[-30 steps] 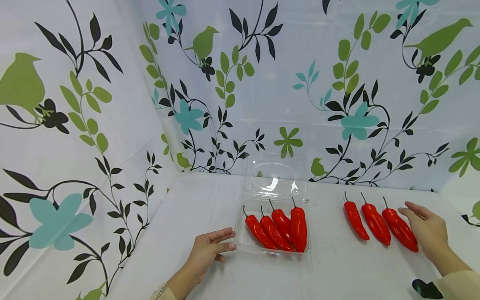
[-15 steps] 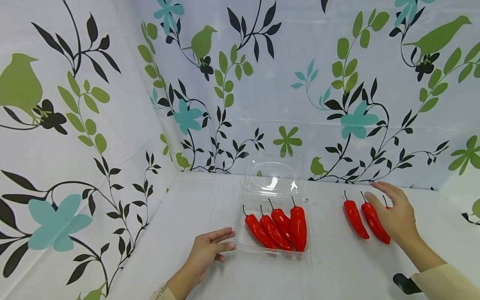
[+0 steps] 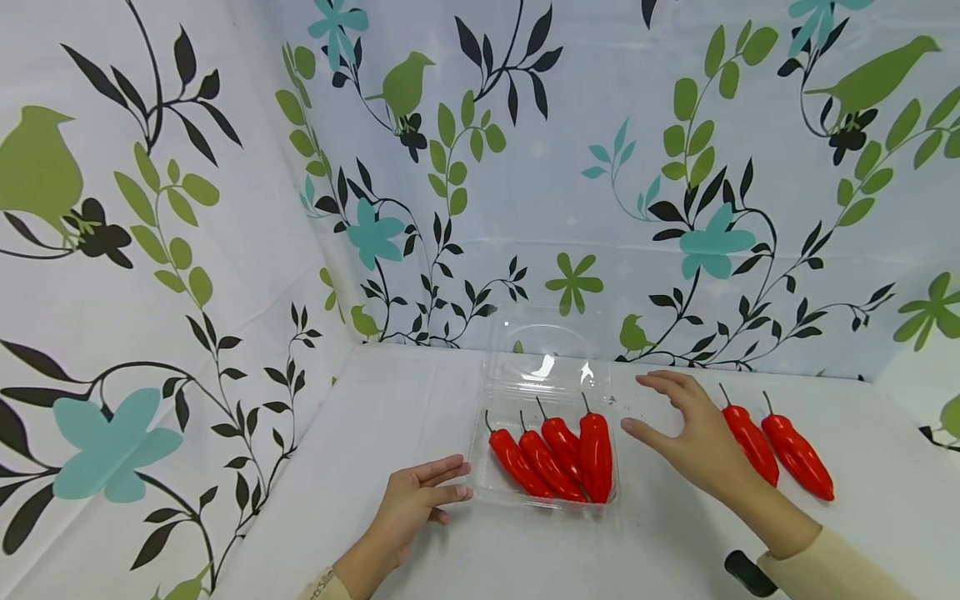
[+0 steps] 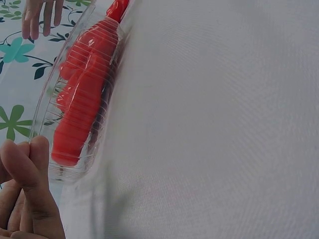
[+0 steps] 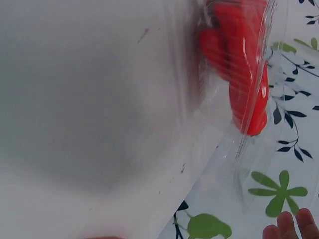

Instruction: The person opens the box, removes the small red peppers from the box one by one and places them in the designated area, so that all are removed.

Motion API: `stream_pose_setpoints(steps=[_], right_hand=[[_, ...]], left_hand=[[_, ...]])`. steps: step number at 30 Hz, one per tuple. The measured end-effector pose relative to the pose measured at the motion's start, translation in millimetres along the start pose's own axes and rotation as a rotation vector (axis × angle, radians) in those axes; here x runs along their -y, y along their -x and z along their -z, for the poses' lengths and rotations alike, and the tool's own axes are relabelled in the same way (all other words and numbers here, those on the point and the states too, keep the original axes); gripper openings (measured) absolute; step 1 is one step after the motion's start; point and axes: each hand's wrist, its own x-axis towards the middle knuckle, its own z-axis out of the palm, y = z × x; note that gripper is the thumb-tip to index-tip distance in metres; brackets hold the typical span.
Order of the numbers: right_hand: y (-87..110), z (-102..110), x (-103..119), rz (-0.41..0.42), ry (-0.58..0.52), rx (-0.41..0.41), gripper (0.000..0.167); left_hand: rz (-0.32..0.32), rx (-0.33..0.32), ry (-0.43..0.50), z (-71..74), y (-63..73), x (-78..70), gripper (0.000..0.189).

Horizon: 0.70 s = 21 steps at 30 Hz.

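A clear hinged plastic container (image 3: 487, 487) stands with its lid raised, and several red chili peppers (image 3: 596, 458) lie side by side in it. My left hand (image 3: 420, 504) is at its left side, fingers extended, with fingertips right at the rim in the left wrist view. To the right of the container, my right hand (image 3: 690, 429) hovers over the table with thumb and fingers spread apart and nothing seen between them. Two loose red peppers (image 3: 798, 454) show beyond that hand. The third loose pepper's place is covered by the hand and forearm in the head view.
White cloth (image 3: 660, 550) covers the table. Behind and to the left hangs a curtain (image 3: 525, 167) printed with birds, leaves and flowers. The container's transparent lid (image 3: 547, 342) leans up near the curtain. A black device (image 3: 750, 575) sits at the right wrist.
My right hand has swept left from beside the rightmost loose pepper, across the row, to the left end near the container. My left hand and the container have stayed put.
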Motion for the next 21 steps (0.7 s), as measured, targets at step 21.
stream_pose_setpoints(steps=[21], right_hand=[[-3.3,-46.4,35.1,-0.229,-0.508,0.196,0.084]], left_hand=[[-0.005,0.007,0.009,-0.1,2.3,-0.5,0.055]])
